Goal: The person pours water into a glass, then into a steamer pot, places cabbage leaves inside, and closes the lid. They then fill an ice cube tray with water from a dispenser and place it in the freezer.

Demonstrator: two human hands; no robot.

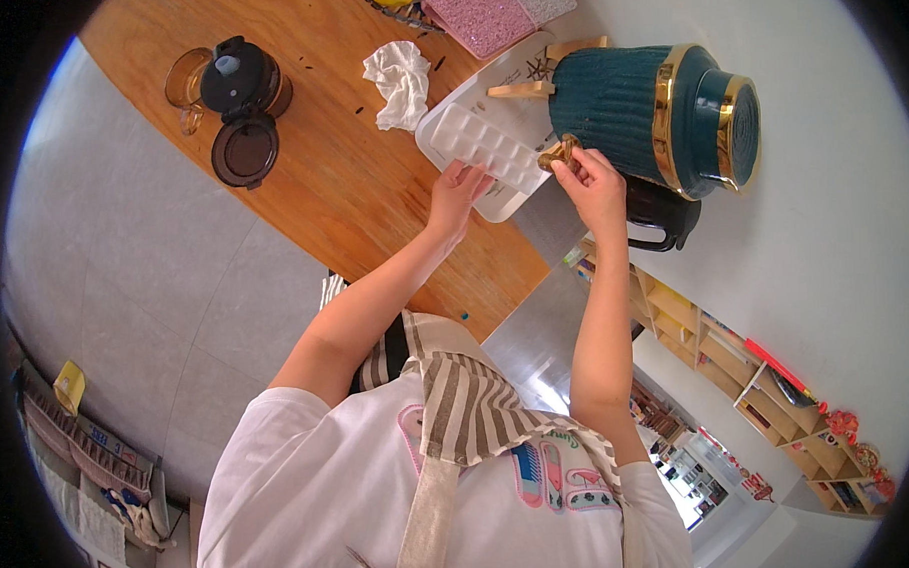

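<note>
My left hand [457,197] grips the near edge of a white plastic tray with small square compartments [487,144]. This tray is tilted over a larger white serving tray [428,138] with dark printed motifs. Between the thumb and fingers of my right hand [594,185] is a small glossy brown object [559,156]; what it is I cannot tell. It is close to the right end of the compartment tray. Just beyond my right hand stands a teal ribbed vessel [605,91] with gold bands and wooden legs.
A black jug with a handle [662,213] is beside the teal vessel. On the wooden table [330,161] are a crumpled white tissue [399,83], a dark lidded pot [241,77], an amber glass mug [184,75] and a pink glittery box [483,16]. Wooden shelves [727,349] line the wall.
</note>
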